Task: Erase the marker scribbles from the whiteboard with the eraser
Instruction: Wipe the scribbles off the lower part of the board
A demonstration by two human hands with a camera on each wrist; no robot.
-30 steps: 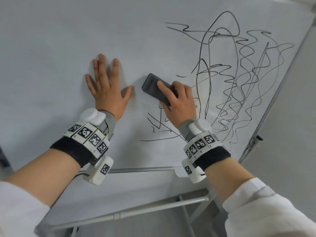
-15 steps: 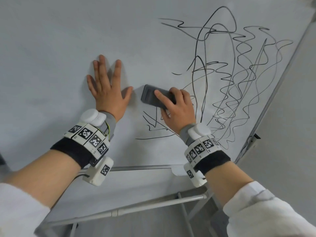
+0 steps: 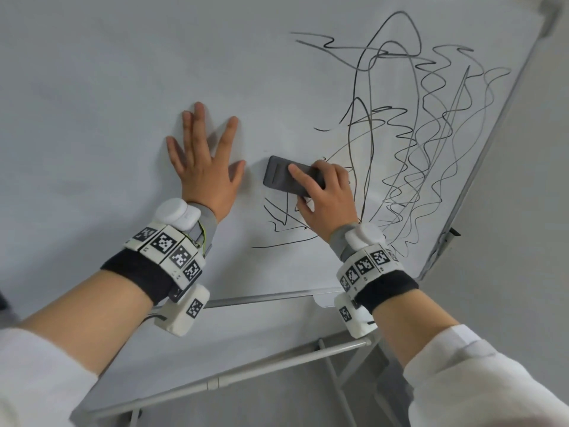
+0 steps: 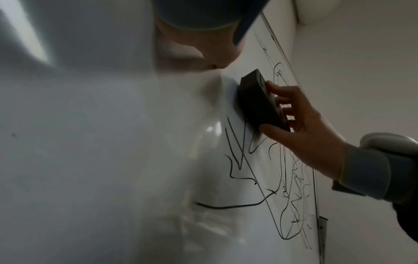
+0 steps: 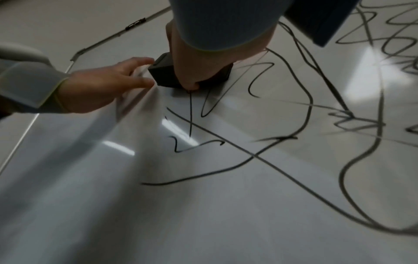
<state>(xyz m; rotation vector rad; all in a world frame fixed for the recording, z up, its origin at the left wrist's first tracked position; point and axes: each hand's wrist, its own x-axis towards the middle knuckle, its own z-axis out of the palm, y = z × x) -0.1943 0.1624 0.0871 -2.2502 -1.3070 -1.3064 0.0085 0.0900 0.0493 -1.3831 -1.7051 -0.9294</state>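
Note:
A dark grey eraser lies flat against the whiteboard, and my right hand grips it with fingers over its back and thumb under its lower edge. Black marker scribbles cover the board's right half, with a few lines just below the eraser. My left hand lies flat on the board, fingers spread, just left of the eraser. The left wrist view shows the eraser held by the right hand. In the right wrist view the eraser sits partly hidden under that hand.
The board's metal frame runs along its right edge and bottom edge. Stand tubes cross below the board. A plain wall lies to the right. The board's left half shows no marks.
My right hand has slid the eraser down and a little to the left, wiping lines there. The left hand has stayed pressed on the board.

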